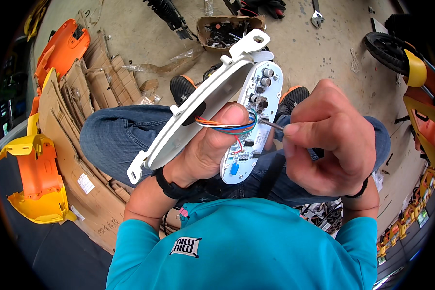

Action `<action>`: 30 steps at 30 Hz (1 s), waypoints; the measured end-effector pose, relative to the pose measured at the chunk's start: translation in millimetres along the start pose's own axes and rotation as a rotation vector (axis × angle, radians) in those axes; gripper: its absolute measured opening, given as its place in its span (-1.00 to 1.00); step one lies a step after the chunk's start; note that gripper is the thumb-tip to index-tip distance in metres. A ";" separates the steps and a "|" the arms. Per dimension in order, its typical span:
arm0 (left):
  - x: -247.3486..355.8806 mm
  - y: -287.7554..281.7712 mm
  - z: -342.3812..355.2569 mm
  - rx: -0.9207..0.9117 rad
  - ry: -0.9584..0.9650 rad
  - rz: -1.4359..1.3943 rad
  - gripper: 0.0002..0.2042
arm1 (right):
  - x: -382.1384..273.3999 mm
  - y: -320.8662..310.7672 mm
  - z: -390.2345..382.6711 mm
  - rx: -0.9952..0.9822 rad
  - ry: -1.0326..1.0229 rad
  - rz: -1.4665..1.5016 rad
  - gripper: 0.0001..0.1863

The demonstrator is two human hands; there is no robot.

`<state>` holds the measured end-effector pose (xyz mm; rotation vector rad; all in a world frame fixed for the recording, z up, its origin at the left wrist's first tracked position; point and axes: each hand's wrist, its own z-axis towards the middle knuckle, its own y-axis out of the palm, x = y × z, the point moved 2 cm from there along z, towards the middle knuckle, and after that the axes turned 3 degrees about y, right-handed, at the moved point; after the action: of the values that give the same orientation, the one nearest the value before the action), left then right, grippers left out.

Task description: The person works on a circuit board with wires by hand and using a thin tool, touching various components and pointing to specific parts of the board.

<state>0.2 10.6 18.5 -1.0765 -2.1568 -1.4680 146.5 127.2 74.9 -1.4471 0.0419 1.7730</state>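
My left hand [203, 150] comes up between a white oval cover [180, 114] and a long white circuit board [272, 77], its thumb against the board's left edge. The board carries capacitors, chips and a blue part, and is tilted in the air above my lap. Several coloured wires [222, 126] run from a dark grommet in the cover across my thumb to the board's middle. My right hand [331, 140] pinches a thin metal rod [272, 124] between thumb and forefinger. The rod's tip meets the board close to the wire ends; its kind is hidden by my fingers.
A cardboard box [208, 44] of small parts stands ahead on the concrete floor, with an adjustable wrench [317, 18] farther right. Flattened cardboard [77, 159] and orange-yellow panels [38, 174] lie left. A black wheel [386, 50] is at the right.
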 end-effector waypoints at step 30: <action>-0.1 1.1 0.0 0.024 0.020 0.037 -0.30 | 0.3 -3.0 0.7 -0.005 0.008 -0.008 -0.65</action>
<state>1.1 10.8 19.1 -1.0829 -2.1234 -1.4268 147.7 129.8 76.3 -1.4567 0.0361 1.7619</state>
